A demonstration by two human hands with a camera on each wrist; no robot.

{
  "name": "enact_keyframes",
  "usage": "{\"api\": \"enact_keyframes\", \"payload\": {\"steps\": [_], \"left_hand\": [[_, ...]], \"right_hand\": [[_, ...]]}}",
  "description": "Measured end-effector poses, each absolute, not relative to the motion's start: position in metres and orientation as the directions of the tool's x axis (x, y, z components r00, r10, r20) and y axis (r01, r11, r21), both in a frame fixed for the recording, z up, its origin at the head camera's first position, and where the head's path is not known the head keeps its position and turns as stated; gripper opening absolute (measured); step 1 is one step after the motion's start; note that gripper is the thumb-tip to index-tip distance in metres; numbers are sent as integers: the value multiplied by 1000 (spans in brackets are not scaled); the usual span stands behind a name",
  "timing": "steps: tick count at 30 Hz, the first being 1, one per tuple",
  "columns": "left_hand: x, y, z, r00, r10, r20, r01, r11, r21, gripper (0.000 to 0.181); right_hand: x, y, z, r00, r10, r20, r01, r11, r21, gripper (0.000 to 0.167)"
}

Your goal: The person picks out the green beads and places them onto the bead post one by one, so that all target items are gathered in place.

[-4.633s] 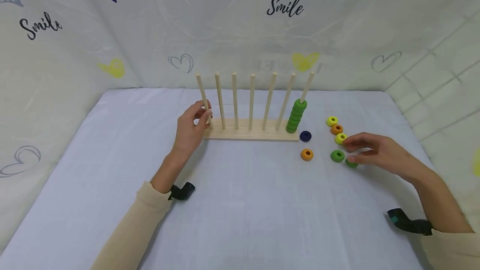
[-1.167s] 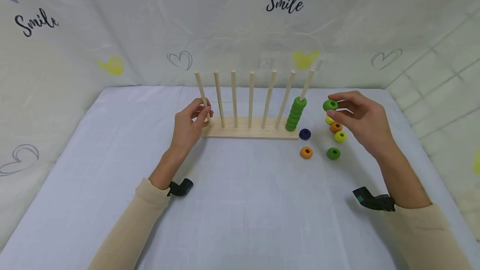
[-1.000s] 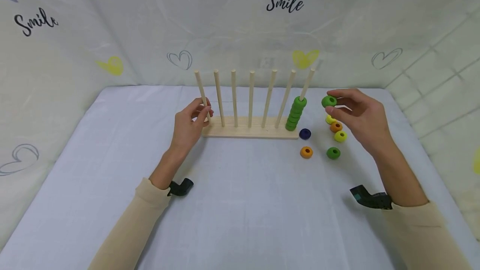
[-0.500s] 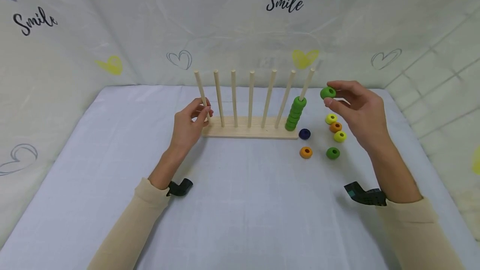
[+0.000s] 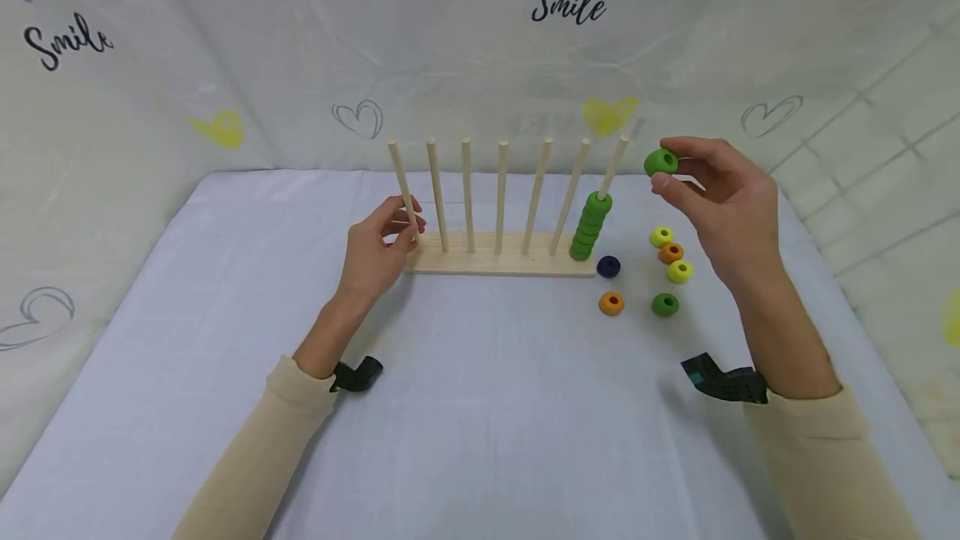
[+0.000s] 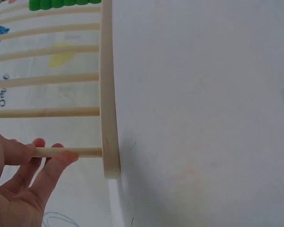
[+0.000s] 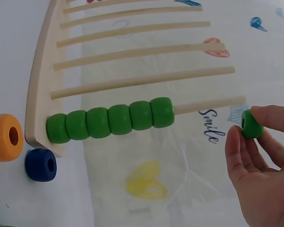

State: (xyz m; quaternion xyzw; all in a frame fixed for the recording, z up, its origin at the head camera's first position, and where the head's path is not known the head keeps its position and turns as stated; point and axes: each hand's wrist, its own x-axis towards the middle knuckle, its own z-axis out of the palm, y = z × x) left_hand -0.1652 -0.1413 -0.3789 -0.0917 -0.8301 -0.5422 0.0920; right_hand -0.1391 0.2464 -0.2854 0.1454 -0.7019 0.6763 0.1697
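My right hand [image 5: 727, 202] pinches a green bead [image 5: 661, 162] between thumb and fingers, raised to the right of the rightmost peg's tip. In the right wrist view that bead [image 7: 251, 124] is just off the peg's end, apart from it. Several green beads [image 7: 98, 122] are stacked on this peg, whose upper part is bare. The wooden peg rack [image 5: 501, 265] stands on the table. At its other end, my left hand [image 5: 378, 248] grips the leftmost peg [image 6: 90, 152] low down with thumb and fingers. The other pegs carry no beads.
On the cloth right of the rack lie a dark blue bead [image 5: 608, 267], orange beads [image 5: 611, 303] [image 5: 671, 252], yellow beads [image 5: 662, 237] [image 5: 680, 272] and a loose green bead [image 5: 665, 304]. A printed curtain [image 5: 465, 48] hangs behind the white-covered table [image 5: 480, 407].
My right hand has picked up a green bead from the cloth at the right and lifted it up and leftward, near the peg tip's height. The left hand keeps its hold.
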Motion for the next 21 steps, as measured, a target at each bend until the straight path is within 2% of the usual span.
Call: {"api": "enact_keyframes", "payload": {"steps": [9, 21], "left_hand": [[-164, -139, -378, -969, 48, 243, 240, 419, 876, 22], [-165, -142, -378, -967, 62, 246, 251, 360, 898, 24]], "right_hand": [[-138, 240, -278, -894, 60, 445, -443, 42, -896, 34], [-146, 233, -273, -871, 56, 488, -483, 82, -872, 34]]}}
